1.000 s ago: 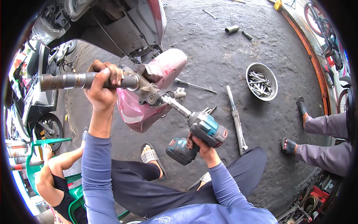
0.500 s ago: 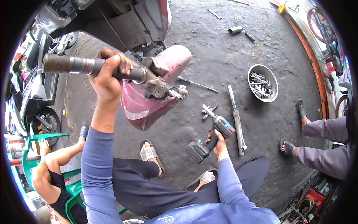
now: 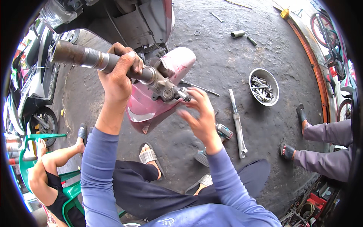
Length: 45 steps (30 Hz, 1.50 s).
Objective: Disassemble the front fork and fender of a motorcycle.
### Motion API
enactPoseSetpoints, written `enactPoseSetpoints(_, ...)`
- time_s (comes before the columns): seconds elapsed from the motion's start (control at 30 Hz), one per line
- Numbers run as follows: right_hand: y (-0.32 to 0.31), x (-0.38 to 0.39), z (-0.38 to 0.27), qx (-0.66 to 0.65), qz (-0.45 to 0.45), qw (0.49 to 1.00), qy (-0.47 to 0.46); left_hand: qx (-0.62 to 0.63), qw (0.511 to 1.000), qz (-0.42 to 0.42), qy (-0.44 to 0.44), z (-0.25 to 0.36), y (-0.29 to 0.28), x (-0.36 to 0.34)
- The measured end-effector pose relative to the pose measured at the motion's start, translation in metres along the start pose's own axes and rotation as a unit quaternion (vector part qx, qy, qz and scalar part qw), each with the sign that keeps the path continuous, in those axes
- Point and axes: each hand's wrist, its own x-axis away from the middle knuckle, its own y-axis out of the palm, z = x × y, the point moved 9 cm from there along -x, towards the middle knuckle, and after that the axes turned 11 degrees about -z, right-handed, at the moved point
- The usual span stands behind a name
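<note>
My left hand (image 3: 119, 77) is wrapped round a thick, dark metal fork tube (image 3: 77, 55), tilted with its open end up to the left. A cast fitting (image 3: 166, 90) forms its lower end, above a pink fender (image 3: 179, 64). Fingers apart, my right hand (image 3: 202, 115) is beside that fitting's tip; whether the fingertips touch it I cannot tell. A cordless impact wrench (image 3: 224, 131) lies on the floor, partly hidden behind my right wrist. To its right is a silver fork leg (image 3: 239, 132).
A metal bowl (image 3: 276, 85) of wrenches stands at right. A screwdriver-like rod (image 3: 202, 88), a socket (image 3: 238, 34) and a wrench (image 3: 216, 16) lie on the floor. Other people's legs are at right (image 3: 321, 151) and left (image 3: 56, 162), near a green chair (image 3: 28, 151). Motorcycle bodywork (image 3: 132, 22) overhangs ahead.
My right hand has let go of the impact wrench, now on the floor, and risen to the fork tube's lower end. The left hand and tube have shifted slightly right.
</note>
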Motion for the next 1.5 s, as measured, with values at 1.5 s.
enactPoseSetpoints(1.5,-0.194,0.155,0.111,0.611,-0.160,0.759,0.159,-0.193,0.899,-0.168,-0.355,-0.123,-0.097,0.094)
